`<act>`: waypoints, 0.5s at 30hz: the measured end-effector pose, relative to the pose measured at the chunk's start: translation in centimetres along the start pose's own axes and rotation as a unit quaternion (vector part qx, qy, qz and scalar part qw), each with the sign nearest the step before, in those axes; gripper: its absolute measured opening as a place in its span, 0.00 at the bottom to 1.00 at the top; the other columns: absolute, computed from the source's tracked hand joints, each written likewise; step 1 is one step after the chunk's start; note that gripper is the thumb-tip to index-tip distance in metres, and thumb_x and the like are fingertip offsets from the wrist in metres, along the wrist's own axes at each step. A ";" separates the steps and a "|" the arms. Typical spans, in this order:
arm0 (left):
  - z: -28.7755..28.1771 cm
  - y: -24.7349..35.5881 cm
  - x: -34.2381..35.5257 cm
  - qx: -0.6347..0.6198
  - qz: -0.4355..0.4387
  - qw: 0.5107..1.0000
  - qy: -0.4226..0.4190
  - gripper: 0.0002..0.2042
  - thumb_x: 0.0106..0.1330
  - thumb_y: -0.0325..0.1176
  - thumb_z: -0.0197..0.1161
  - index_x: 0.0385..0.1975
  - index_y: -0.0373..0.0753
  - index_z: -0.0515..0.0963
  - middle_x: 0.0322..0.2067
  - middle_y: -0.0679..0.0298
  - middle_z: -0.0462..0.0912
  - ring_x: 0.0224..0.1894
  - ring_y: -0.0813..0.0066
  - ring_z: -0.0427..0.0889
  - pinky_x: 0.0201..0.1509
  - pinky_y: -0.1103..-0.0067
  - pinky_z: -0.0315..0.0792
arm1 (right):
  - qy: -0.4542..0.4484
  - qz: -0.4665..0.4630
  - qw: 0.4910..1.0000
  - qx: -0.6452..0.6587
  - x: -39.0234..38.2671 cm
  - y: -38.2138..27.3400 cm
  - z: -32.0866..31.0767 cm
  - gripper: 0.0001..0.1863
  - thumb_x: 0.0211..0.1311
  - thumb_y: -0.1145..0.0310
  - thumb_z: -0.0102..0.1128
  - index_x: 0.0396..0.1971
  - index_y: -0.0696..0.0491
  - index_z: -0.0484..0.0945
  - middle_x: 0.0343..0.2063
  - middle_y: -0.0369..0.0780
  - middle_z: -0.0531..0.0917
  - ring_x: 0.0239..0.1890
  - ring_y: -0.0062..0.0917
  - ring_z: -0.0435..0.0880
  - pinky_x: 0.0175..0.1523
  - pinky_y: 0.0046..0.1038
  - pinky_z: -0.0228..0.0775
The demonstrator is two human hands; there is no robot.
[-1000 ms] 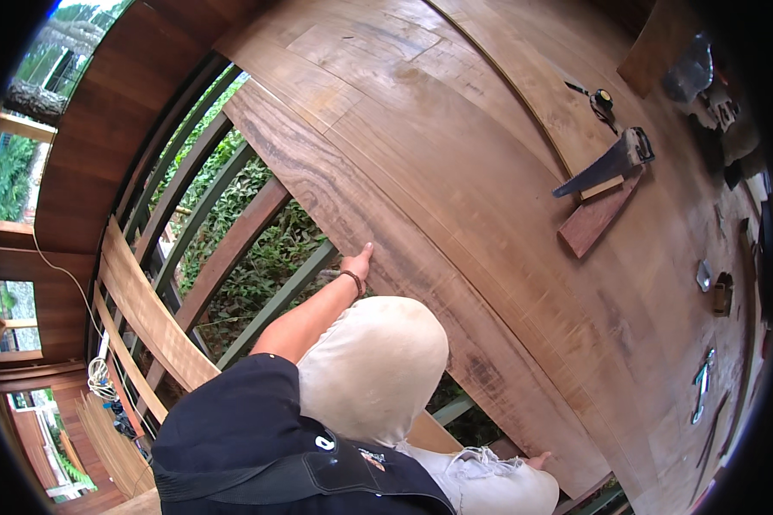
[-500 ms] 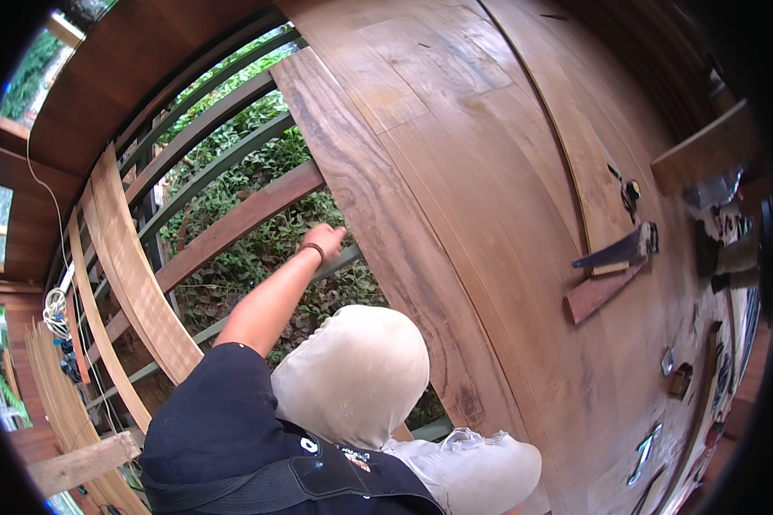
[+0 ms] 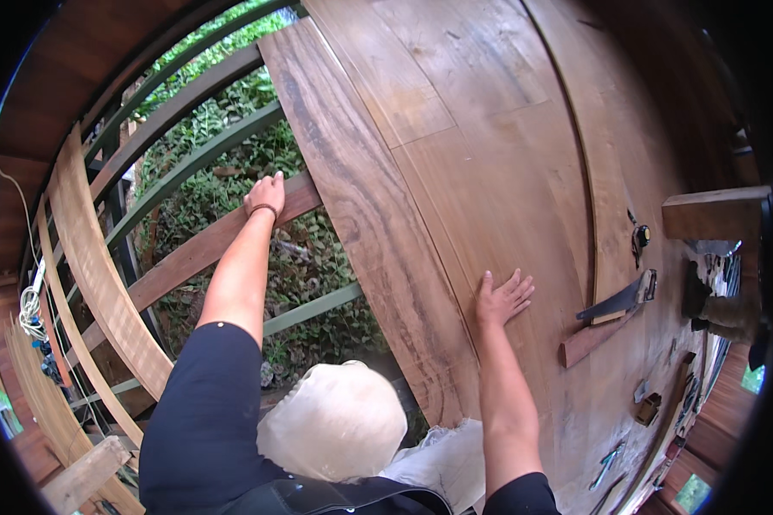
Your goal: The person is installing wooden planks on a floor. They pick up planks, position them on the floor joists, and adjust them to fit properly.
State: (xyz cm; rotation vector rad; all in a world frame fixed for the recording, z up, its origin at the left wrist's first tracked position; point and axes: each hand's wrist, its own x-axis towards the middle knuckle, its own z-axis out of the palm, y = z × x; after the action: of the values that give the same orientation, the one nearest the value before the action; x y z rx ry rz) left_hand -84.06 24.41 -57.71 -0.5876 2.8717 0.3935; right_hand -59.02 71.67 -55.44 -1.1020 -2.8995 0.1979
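The dark-grained plank lies across the joists, its right edge along the laid floorboards; the hands are well apart, one on each side of the plank; the left hand rests on the reddish-brown joist left of the plank, though whether its fingers curl underneath I cannot tell; the right hand lies palm down, fingers spread, on the floorboards right of the plank; weight on the left is best kept on the joist, since foliage shows through open gaps left of the plank; any push on the plank should probably be square to its long edge and spread along its length, keeping the seam even.
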 end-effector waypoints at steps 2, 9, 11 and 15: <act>0.2 0.4 -1.3 0.018 0.019 1.000 0.011 0.28 0.74 0.58 0.41 0.43 0.42 0.83 0.47 0.53 0.83 0.53 0.54 0.80 0.60 0.61 0.69 | 0.030 0.042 0.996 -0.068 -0.1 -1.4 1.4 0.46 0.64 0.39 0.54 0.72 0.55 0.53 0.74 0.51 0.50 0.77 0.48 0.41 0.78 0.50 0.34; -0.7 0.3 -2.0 0.040 0.048 0.996 0.063 0.22 0.75 0.51 0.46 0.29 0.42 0.82 0.33 0.59 0.85 0.42 0.55 0.83 0.48 0.61 0.71 | 0.038 0.012 0.995 -0.094 -1.0 -1.3 1.3 0.48 0.64 0.34 0.50 0.72 0.55 0.51 0.74 0.51 0.48 0.77 0.49 0.42 0.77 0.53 0.36; -0.2 0.2 -1.9 0.049 0.063 0.995 0.057 0.22 0.75 0.50 0.47 0.29 0.42 0.81 0.32 0.59 0.84 0.41 0.56 0.83 0.47 0.62 0.71 | 0.045 0.006 0.994 -0.104 -1.2 -0.8 1.2 0.48 0.64 0.34 0.49 0.72 0.55 0.52 0.74 0.51 0.49 0.77 0.48 0.43 0.76 0.53 0.37; -0.8 -0.5 -2.0 0.075 0.066 0.994 0.042 0.20 0.74 0.50 0.47 0.30 0.44 0.81 0.33 0.62 0.84 0.42 0.58 0.82 0.47 0.61 0.71 | 0.042 -0.008 0.994 -0.099 -0.9 -1.7 0.9 0.48 0.65 0.33 0.46 0.72 0.56 0.53 0.74 0.52 0.50 0.76 0.49 0.45 0.76 0.54 0.38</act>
State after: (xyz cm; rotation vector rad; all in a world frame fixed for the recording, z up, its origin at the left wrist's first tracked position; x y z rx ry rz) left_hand -82.18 24.45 -56.63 -0.3982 2.9959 0.1734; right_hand -59.53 69.66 -56.08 -1.0814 -2.9013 -0.1357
